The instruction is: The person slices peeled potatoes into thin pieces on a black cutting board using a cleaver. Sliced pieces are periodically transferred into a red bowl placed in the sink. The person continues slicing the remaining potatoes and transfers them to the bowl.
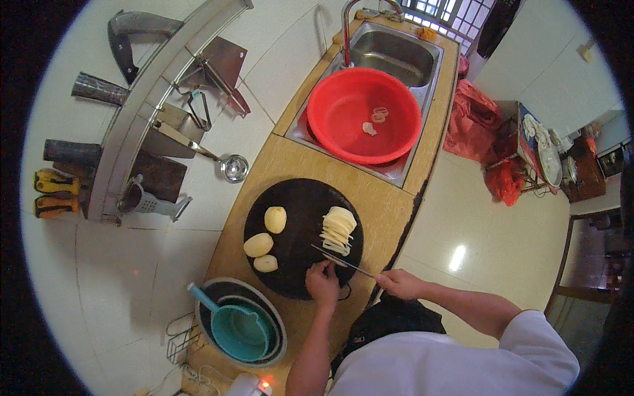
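Note:
A round black cutting board (297, 237) lies on the wooden counter. My right hand (398, 283) grips the handle of a kitchen knife (346, 263), whose blade reaches left across the board. Just below the blade, the fingertips of my left hand (324, 283) hold a pale potato piece, mostly hidden by the hand and the knife. Beyond the blade, overlapping potato slices (339, 226) form a leaning row. Three whole peeled potatoes rest along the board's left side: an upper one (275, 220), a middle one (258, 245) and a smaller lower one (265, 263).
A red plastic basin (342, 133) with a few pale scraps sits over the steel sink (396, 54). Nested basins with a teal dipper (240, 331) stand at lower left. A ladle (234, 168), a grater (148, 200) and knives hang from the wall rack (143, 104).

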{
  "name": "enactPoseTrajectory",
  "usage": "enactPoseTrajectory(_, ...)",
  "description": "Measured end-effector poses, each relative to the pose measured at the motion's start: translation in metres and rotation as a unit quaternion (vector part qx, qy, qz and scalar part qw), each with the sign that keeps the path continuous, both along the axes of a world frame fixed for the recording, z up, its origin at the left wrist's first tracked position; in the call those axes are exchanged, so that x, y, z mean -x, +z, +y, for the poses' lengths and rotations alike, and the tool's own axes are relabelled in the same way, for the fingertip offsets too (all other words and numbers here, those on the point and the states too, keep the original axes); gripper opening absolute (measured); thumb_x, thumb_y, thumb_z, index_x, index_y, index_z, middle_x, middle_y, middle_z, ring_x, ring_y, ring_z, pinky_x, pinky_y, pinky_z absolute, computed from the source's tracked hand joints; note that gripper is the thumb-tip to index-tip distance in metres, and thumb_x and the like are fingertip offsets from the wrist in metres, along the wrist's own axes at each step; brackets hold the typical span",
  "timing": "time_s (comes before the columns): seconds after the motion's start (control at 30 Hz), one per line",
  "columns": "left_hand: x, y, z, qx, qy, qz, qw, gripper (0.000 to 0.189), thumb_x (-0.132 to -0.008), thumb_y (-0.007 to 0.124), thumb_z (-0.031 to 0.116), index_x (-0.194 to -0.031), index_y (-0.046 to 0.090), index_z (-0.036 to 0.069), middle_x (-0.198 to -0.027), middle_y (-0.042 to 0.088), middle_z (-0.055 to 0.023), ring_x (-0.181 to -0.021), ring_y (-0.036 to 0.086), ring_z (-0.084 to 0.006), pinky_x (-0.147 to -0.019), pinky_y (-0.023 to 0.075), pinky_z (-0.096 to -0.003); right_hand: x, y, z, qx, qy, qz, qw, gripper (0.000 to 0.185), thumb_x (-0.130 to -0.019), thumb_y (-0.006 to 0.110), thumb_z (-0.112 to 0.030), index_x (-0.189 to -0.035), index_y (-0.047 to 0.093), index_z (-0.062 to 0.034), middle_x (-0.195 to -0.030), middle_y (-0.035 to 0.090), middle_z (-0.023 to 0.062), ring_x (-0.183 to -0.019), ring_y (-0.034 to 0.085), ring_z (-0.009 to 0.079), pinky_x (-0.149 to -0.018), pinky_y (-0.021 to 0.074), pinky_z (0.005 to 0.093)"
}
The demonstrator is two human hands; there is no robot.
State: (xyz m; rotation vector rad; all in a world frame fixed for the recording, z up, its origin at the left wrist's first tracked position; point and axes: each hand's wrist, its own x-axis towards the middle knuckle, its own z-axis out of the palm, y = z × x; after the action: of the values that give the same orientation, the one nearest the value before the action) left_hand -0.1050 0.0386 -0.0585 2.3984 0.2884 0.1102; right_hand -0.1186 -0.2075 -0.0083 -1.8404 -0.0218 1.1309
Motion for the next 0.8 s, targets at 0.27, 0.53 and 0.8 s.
enactPoseTrajectory(0.27,-0.001,0.004,0.0,0.008,0.006,0.034,0.999,0.011,-0.085,0.072,0.01,-0.089,0.073,0.0,-0.09,0.07,-0.0178,-0.088,0.065,-0.0374,-0.08,0.0507,-0.0448,0.006,0.001,0.005,0.016,0.01,-0.044,0.999,0.059,-0.108,0.037,-0.049,-0.1,0.063,0.0024,-0.092,0.068,0.0237,-0.089,0.067,0.039,-0.082,0.0512,0.0471)
enactPoseTrajectory(0.53,0.002,-0.006,0.001,-0.019,0.006,-0.021,1.0,0.008,-0.084,0.072,0.01,-0.086,0.074,0.003,-0.083,0.069,-0.0145,-0.083,0.063,-0.0363,-0.074,0.0491,-0.0452,0.004,0.011,0.013,0.041,0.018,-0.103,0.994,0.056,-0.107,0.038,-0.047,-0.099,0.064,0.0021,-0.091,0.067,0.0286,-0.091,0.066,0.0469,-0.083,0.0508,0.052)
enactPoseTrajectory(0.8,-0.001,0.031,0.003,0.064,0.076,0.03,0.995,0.009,-0.085,0.069,0.007,-0.093,0.071,0.003,-0.091,0.068,-0.0126,-0.087,0.063,-0.0338,-0.08,0.049,-0.0444,0.0,0.023,0.02,0.087,0.026,-0.089,0.992,0.056,-0.107,0.038,-0.047,-0.1,0.065,0.0008,-0.095,0.068,0.0288,-0.094,0.066,0.0471,-0.085,0.0512,0.0536)
